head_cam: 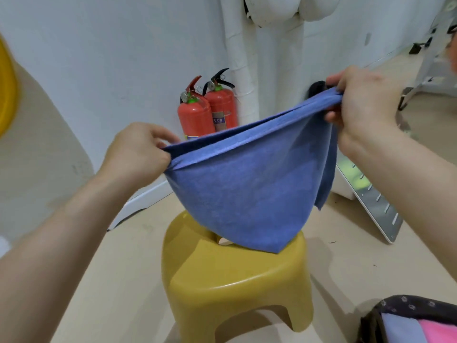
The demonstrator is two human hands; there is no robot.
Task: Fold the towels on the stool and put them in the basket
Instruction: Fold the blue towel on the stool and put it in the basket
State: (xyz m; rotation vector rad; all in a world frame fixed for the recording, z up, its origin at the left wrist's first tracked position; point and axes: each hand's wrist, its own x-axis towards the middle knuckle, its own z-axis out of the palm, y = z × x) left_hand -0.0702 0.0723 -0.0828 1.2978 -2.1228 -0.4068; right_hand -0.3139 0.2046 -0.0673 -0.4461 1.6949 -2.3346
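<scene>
- The left hand (138, 149), left of centre, pinches 1 top corner of the blue towel (247, 189). The right hand (363, 105), upper right, grips the opposite corner, bunched under its curled fingers.
- The towel hangs mid-frame between the 2 hands. It looks doubled, since 2 edges run together along the top. Holding it taut by the corners likely lines those edges up for the next fold.
- Its lowest point dips to the seat of the yellow stool (235, 280), bottom centre; whether it touches I cannot tell. No other towel shows on the stool.
- The basket (408, 299), dark with a small pattern, sits in the lower right corner near the stool, probably for easy reach. A pale blue cloth (400, 328) and a pink cloth (437, 330) lie inside.
- 2 red fire extinguishers (195, 117) stand by the wall behind the towel.
</scene>
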